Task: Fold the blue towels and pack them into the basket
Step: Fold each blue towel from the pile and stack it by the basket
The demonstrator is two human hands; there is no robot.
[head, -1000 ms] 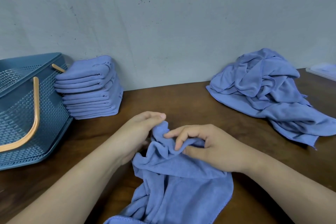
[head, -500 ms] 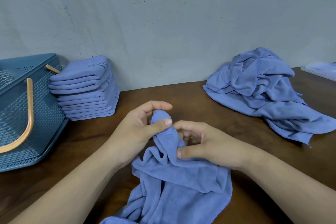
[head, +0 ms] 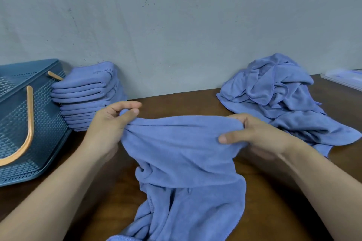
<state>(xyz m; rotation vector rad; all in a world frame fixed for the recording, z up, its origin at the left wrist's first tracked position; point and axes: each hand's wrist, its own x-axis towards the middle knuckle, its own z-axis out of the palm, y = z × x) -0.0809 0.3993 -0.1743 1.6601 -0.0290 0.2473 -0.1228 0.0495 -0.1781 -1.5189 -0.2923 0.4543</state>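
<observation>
A blue towel [head: 182, 154] hangs stretched between my hands above the brown table, its lower part crumpled toward the near edge. My left hand [head: 109, 125] pinches one top corner between thumb and fingers. My right hand [head: 252, 135] grips the other end of the top edge, fingers curled round the cloth. A stack of several folded blue towels [head: 88, 94] stands against the wall at the left. Beside that stack sits the teal perforated basket [head: 45, 123] with an orange handle. A heap of unfolded blue towels [head: 278, 96] lies at the right.
The grey wall [head: 176, 25] closes the back of the table [head: 176, 103]. A pale flat object [head: 344, 78] lies at the far right edge behind the heap. Bare wood shows between the folded stack and the heap.
My hands have moved apart, left hand leftward and right hand rightward, pulling the towel's top edge out from a bunched peak into a stretched span.
</observation>
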